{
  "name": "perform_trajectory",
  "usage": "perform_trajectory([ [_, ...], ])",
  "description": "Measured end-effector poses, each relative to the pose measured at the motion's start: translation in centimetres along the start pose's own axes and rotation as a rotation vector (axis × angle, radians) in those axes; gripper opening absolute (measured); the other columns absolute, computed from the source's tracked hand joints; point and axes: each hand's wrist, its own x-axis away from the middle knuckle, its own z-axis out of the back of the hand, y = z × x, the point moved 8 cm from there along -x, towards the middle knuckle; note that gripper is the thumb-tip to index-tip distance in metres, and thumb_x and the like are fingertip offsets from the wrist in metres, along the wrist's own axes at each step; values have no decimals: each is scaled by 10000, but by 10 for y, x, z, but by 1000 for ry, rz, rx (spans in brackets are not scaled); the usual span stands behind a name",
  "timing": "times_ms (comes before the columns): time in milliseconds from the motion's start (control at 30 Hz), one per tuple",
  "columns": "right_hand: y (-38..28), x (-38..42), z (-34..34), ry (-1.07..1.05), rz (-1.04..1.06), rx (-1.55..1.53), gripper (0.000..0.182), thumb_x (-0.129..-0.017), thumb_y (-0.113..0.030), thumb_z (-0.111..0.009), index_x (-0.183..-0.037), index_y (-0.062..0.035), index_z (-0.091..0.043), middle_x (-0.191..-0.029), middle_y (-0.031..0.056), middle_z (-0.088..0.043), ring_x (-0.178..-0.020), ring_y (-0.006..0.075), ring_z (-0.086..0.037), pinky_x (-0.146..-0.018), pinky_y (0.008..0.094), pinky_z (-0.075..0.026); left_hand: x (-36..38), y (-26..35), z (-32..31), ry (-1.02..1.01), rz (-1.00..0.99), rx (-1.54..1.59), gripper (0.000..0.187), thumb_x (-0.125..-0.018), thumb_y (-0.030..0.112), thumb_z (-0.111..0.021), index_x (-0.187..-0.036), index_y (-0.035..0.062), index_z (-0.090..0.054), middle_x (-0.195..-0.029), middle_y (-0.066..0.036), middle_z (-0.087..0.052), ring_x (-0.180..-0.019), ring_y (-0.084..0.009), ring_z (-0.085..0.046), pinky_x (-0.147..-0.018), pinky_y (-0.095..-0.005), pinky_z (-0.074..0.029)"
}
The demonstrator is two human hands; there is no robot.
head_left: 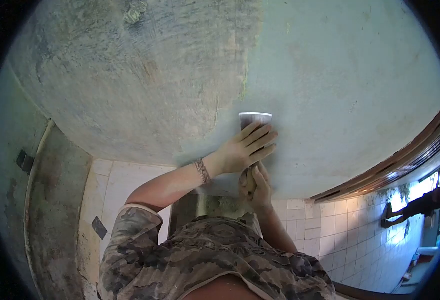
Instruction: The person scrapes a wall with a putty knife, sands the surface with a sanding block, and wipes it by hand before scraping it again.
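Note:
My left hand (247,148), with a braided band at its wrist, lies flat with its fingers spread over the blade of a scraper (250,119). The blade's bright straight edge points up against the wall. Below it, my right hand (258,185) is closed around the scraper's handle, which is yellowish where it shows. To the left and above, the wall has a rough, greyish scraped patch (155,80) with a ragged edge. On the right, smooth pale green paint (340,85) covers the wall. My left hand hides most of the blade.
A brown wooden frame (385,162) borders the wall at right. Beyond it another person (422,204) in dark clothing is near a bright opening. Pale tiles (350,225) lie below. At left, a pipe-like strip (36,165) and a dark box (25,161) are on the side wall.

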Motion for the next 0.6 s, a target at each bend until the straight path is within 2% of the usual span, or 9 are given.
perform_trajectory([
  [67,-22,-1,-19,6,36,-24,450,-1049,-234,-384,-1415,28,-384,-633,12,-445,-432,92,-380,-390,228,-343,-5,-3,8,22,-6,15,480,-848,176,-577,-1327,138,-566,-1498,-93,-418,-1434,-289,-318,-1205,-494,-229],
  [133,-30,-7,-21,12,42,7,433,-1049,-241,-384,-1387,30,-407,-628,14,-450,-428,90,-388,-384,227,-341,-15,-14,14,96,-17,-47,435,-852,211,-559,-1267,86,-593,-1482,-111,-436,-1432,-299,-319,-1208,-475,-214],
  [267,-10,-17,-4,-38,97,-20,418,-1052,-265,-375,-1332,37,-444,-616,5,-444,-420,78,-383,-370,219,-333,-14,-12,4,112,-12,-20,347,-837,188,-579,-1158,63,-618,-1450,-118,-472,-1411,-305,-352,-1201,-484,-225],
  [333,-24,-20,-14,-23,137,31,421,-1054,-261,-373,-1340,40,-440,-617,0,-438,-424,72,-378,-368,216,-330,-19,-16,11,161,-2,22,237,-829,163,-596,-1047,72,-621,-1441,-108,-489,-1419,-296,-346,-1197,-510,-225],
  [367,-35,-20,-23,-3,173,82,423,-1055,-256,-371,-1347,43,-437,-619,-6,-432,-429,66,-374,-365,212,-326,-26,-23,15,150,-8,25,237,-829,163,-596,-1047,72,-621,-1441,-108,-489,-1419,-296,-346,-1197,-510,-225],
  [433,-62,-20,-48,46,153,51,432,-1057,-245,-371,-1375,44,-413,-619,-9,-423,-431,62,-364,-364,211,-323,-46,-33,41,256,-55,73,167,-825,156,-612,-967,69,-606,-1420,-113,-509,-1404,-309,-370,-1195,-513,-228],
  [600,-45,-4,-39,51,125,-39,473,-1061,-220,-369,-1455,38,-325,-626,-11,-412,-433,56,-341,-362,206,-320,-27,-13,25,230,-31,81,159,-820,144,-636,-961,72,-619,-1386,-105,-544,-1378,-305,-411,-1186,-518,-243],
])
